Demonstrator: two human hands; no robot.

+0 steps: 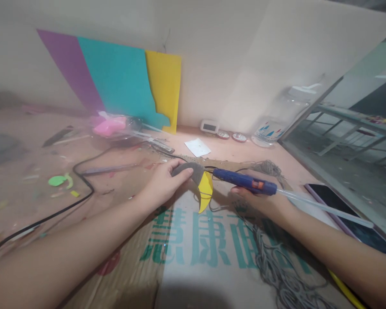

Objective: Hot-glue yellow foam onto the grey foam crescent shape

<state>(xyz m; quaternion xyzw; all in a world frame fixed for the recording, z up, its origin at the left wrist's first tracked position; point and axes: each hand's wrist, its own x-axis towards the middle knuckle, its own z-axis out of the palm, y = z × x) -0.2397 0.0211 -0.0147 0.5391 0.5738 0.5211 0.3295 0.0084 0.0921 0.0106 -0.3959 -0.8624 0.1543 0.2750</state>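
Between thumb and fingers, my left hand (172, 180) pinches a curved crescent piece (196, 174), its upper part grey and its pointed lower end yellow. A grey strand crosses the yellow end. My right hand (254, 199) is wrapped round a dark blue hot glue gun (244, 180) with an orange part on its side. A long clear glue stick (324, 207) sticks out of its back. The gun's nozzle is beside the top of the yellow part; I cannot tell whether they touch. Below my right hand lies loose grey yarn (276, 266).
Cardboard with green lettering (209, 240) lies under my hands. A black cable (86, 193) runs across the left side. Coloured sheets (122, 81) lean on the wall. At right are a phone (350, 214) and a clear bottle (270, 124); a small white timer (209, 126) stands behind.
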